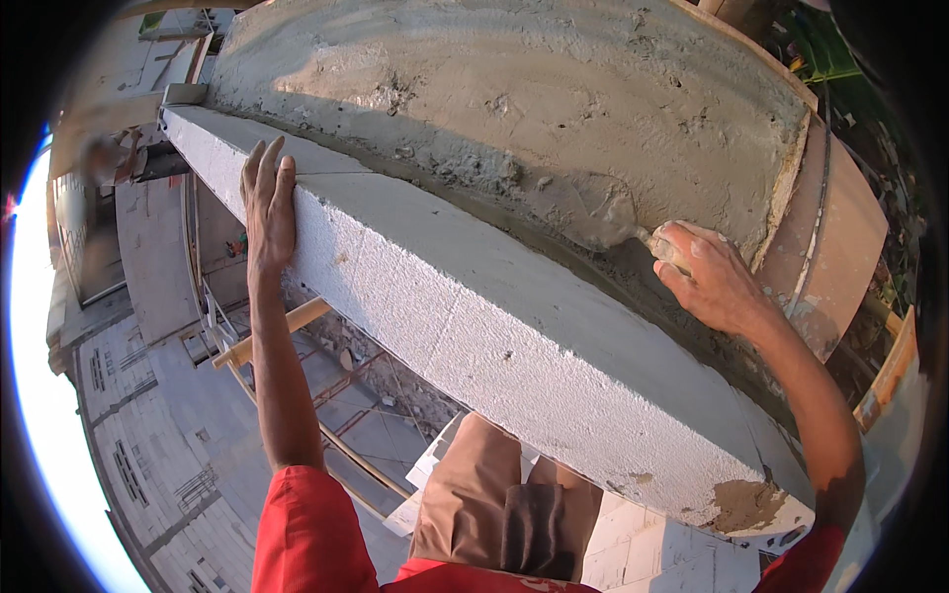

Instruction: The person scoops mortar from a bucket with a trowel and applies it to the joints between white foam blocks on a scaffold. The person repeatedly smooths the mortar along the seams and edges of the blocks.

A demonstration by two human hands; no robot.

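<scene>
A row of white aerated-concrete blocks [445, 316] runs diagonally in front of me, its top face smeared grey. My left hand [269, 212] lies on the outer edge of the row, fingers stretched out and holding nothing. Beyond the blocks spreads a wide bed of wet mortar [415, 59], rough and lumpy along the joint. My right hand [714, 277] is closed round the handle of a trowel [620, 219]. Mortar coats the trowel's blade, which is low against the bed beside the blocks, so its outline is hard to make out.
Below the blocks is a drop to a lower level, with a wooden pole [272, 332] and thin rods. A person [129, 158] is at the far left, blurred. A brown board [825, 237] and green leaves [830, 49] border the mortar on the right.
</scene>
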